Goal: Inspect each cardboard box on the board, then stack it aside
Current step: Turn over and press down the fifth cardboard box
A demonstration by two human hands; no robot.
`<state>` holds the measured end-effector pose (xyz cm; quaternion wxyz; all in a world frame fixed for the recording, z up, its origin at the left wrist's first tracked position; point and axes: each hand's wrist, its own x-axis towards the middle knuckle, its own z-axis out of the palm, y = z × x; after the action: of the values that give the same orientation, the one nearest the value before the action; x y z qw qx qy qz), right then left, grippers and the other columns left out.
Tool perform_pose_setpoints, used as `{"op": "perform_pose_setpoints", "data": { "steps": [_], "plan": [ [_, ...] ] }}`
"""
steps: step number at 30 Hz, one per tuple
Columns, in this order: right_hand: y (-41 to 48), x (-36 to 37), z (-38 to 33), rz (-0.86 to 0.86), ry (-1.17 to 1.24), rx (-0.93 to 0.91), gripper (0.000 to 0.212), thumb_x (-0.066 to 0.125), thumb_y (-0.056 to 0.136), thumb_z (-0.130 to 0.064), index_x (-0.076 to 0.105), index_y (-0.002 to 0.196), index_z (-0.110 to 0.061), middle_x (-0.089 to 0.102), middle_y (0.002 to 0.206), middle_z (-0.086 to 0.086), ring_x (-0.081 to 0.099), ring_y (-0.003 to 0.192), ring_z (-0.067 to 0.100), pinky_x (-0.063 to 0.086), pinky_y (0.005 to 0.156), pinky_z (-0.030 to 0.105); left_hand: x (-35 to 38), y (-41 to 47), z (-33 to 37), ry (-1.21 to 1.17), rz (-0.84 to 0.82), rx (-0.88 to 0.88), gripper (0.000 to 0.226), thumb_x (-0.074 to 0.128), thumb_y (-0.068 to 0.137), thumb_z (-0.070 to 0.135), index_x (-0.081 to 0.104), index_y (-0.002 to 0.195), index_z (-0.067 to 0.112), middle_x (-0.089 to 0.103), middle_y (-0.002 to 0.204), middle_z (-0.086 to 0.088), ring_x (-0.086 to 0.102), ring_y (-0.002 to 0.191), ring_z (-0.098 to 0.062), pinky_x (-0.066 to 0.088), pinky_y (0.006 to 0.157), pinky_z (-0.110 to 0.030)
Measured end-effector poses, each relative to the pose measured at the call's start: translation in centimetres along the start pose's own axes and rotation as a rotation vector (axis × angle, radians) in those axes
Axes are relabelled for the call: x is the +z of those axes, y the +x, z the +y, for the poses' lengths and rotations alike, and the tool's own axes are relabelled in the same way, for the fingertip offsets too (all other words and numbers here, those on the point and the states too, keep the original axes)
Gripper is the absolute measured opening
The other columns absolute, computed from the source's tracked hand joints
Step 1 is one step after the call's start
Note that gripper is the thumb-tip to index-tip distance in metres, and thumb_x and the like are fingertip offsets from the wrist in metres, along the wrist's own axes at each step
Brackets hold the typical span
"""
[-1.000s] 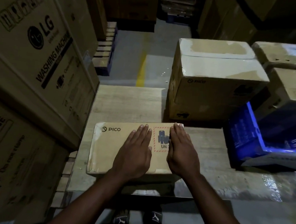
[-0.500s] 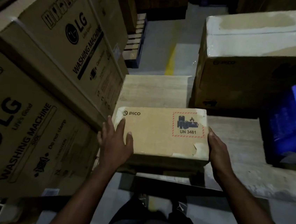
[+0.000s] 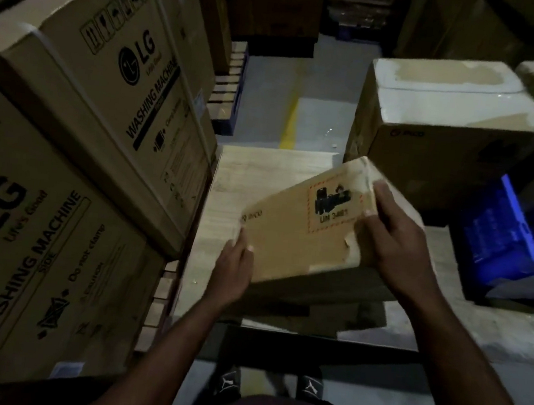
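**Small box lifted for checking, not yet stacked**

At the left, washing machine cartons (image 3: pixel 67 148) stand stacked beside the board (image 3: pixel 262 169). The left hand (image 3: pixel 232 271) grips the near left corner of the small box (image 3: pixel 302 226), fingers curled round its edge. The box is held clear above the board and tilted, right end higher, with its labelled face toward the person. The right hand (image 3: pixel 392 248) is clamped on the right end, thumb on the top face.

This looks like the inspecting step for this box, and setting it aside is yet to come. Further right, a large box (image 3: pixel 444 132) stands at the board's far corner and probably awaits its turn. A blue crate (image 3: pixel 511 248) sits beyond. Where the finished stack is cannot be told.
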<state>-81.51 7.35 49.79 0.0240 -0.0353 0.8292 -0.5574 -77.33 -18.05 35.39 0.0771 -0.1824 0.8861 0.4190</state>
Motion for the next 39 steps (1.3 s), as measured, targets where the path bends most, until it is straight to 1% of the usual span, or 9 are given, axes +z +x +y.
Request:
{"op": "perform_pose_setpoints", "data": {
  "steps": [3,6,10,13,18,21,24,31,39],
  "plan": [
    [-0.5,2.9,-2.8,0.001,-0.290,-0.065,0.071,0.033,0.091,-0.046,0.030,0.157,-0.019,0.031,0.163,0.001,0.028,0.150,0.017,0.020,0.121,0.031,0.9,-0.1,-0.4,-0.068,-0.110,-0.077,0.053,0.025,0.108,0.041,0.010,0.158,0.034,0.028,0.162,-0.010,0.031,0.146,-0.030,0.031,0.114,-0.038],
    [-1.3,6.1,-3.8,-0.011,-0.343,-0.087,0.065,0.035,0.096,-0.043,0.032,0.156,-0.019,0.026,0.164,-0.004,0.021,0.151,0.010,0.011,0.117,0.019,-0.3,0.0,-0.5,-0.028,-0.167,-0.099,0.054,0.022,0.108,0.043,0.012,0.159,0.028,0.002,0.168,-0.005,0.005,0.154,-0.025,0.014,0.121,-0.039],
    [-2.0,10.0,-4.3,-0.100,0.008,-0.061,0.052,0.052,0.105,-0.020,0.036,0.155,-0.023,0.038,0.157,-0.009,0.037,0.142,0.001,0.030,0.118,0.024,-4.5,-0.8,2.4,-0.276,-0.209,0.052,0.080,0.022,0.093,0.074,0.005,0.158,0.030,-0.006,0.167,0.008,0.000,0.153,-0.011,0.008,0.126,-0.043],
    [-1.9,11.5,-3.8,-0.002,-0.086,-0.038,0.062,0.059,0.101,-0.017,0.032,0.156,-0.023,0.047,0.147,-0.008,0.043,0.132,0.003,0.035,0.106,0.019,-8.3,-0.8,4.2,-0.456,-0.133,0.111,0.093,0.025,0.084,0.084,0.007,0.159,0.033,0.009,0.166,0.011,0.011,0.152,-0.008,0.014,0.125,-0.041],
    [-1.5,13.2,-3.0,-0.037,-0.365,-0.101,0.062,0.059,0.100,-0.019,0.033,0.156,-0.016,0.034,0.161,0.000,0.031,0.149,0.016,0.029,0.121,0.036,-10.4,-1.3,3.3,0.060,0.023,0.366,0.061,0.028,0.108,0.034,-0.004,0.159,0.021,-0.020,0.164,0.006,0.002,0.154,-0.017,0.021,0.120,-0.029],
    [-1.1,14.8,-2.8,-0.163,-0.577,-0.146,0.058,0.047,0.103,-0.032,0.030,0.157,-0.018,0.020,0.166,0.000,0.014,0.154,0.016,0.010,0.125,0.031,-9.7,-1.1,2.4,0.313,0.072,0.498,0.061,0.019,0.102,0.030,0.006,0.159,0.012,-0.018,0.165,-0.004,-0.016,0.153,-0.020,0.009,0.125,-0.040],
    [-1.0,15.7,-2.2,-0.217,-0.843,-0.216,0.072,0.015,0.095,-0.048,0.031,0.157,-0.014,0.019,0.167,0.006,0.009,0.155,0.022,0.006,0.126,0.037,-10.1,-1.1,2.7,0.504,0.031,0.551,0.065,0.012,0.097,0.032,0.007,0.159,0.014,-0.009,0.166,-0.005,-0.016,0.153,-0.018,-0.003,0.125,-0.038],
    [-0.5,15.8,-1.4,-0.215,-0.926,-0.222,0.073,0.006,0.097,-0.046,0.025,0.158,-0.011,0.014,0.167,0.008,0.007,0.156,0.022,0.006,0.126,0.039,-10.2,-0.5,3.6,0.647,-0.030,0.538,0.074,-0.003,0.090,0.039,0.005,0.159,0.011,-0.006,0.167,-0.008,-0.011,0.153,-0.018,-0.003,0.125,-0.038],
    [0.1,11.9,-1.8,-0.181,-0.666,-0.163,0.047,0.049,0.101,-0.032,0.050,0.145,-0.014,0.033,0.162,0.008,0.024,0.152,0.021,0.012,0.121,0.028,-9.6,-1.4,6.5,0.625,0.002,0.574,0.071,0.018,0.094,0.039,0.013,0.159,0.011,0.005,0.167,-0.007,-0.002,0.154,-0.018,-0.002,0.125,-0.039]
  ]
}}
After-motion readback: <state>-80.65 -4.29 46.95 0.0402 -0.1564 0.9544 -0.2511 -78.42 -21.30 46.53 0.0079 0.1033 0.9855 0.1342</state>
